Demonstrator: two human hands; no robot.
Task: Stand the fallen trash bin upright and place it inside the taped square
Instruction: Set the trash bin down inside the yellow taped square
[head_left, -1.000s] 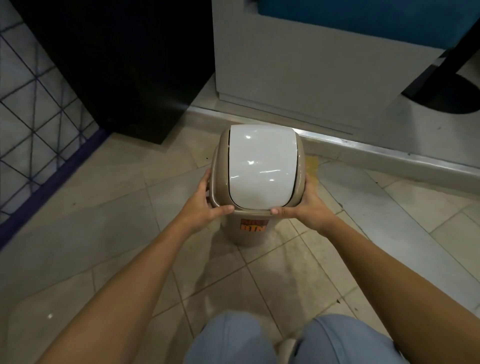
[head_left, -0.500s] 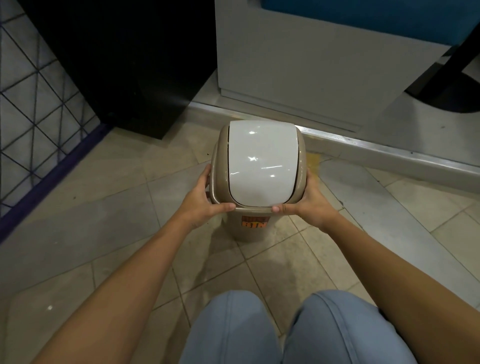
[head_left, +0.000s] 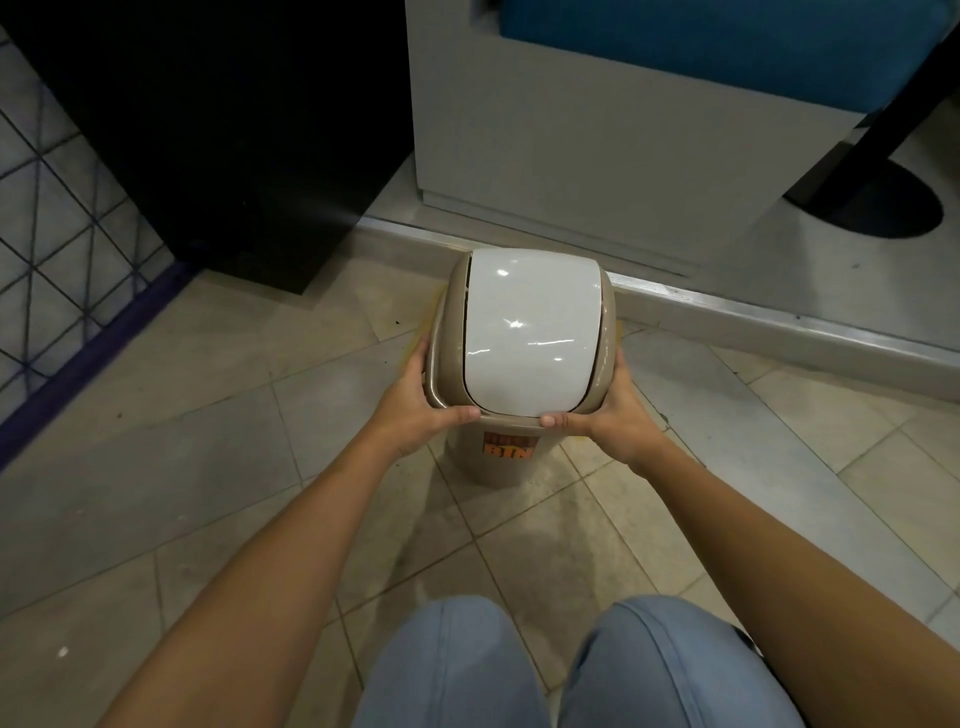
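Observation:
A beige trash bin (head_left: 506, 465) with a white swing lid (head_left: 530, 332) stands upright on the tiled floor, an orange label on its near side. My left hand (head_left: 415, 415) grips the lid rim on the left, thumb on the front edge. On the right side my right hand (head_left: 610, 415) holds the rim the same way. Bits of yellow tape (head_left: 415, 343) show on the floor at the bin's left and just beyond its right rim; the bin hides most of the square.
A raised grey step (head_left: 779, 327) runs right behind the bin. A black cabinet (head_left: 234, 130) stands back left, a white panel (head_left: 597, 156) behind, and a black round stand base (head_left: 872, 202) at back right. A wire grid (head_left: 57, 218) lines the left. My knees (head_left: 571, 670) are below.
The bin has moved a little farther from me, toward the step, with both hands still holding its rim. Yellow tape now shows at its left side.

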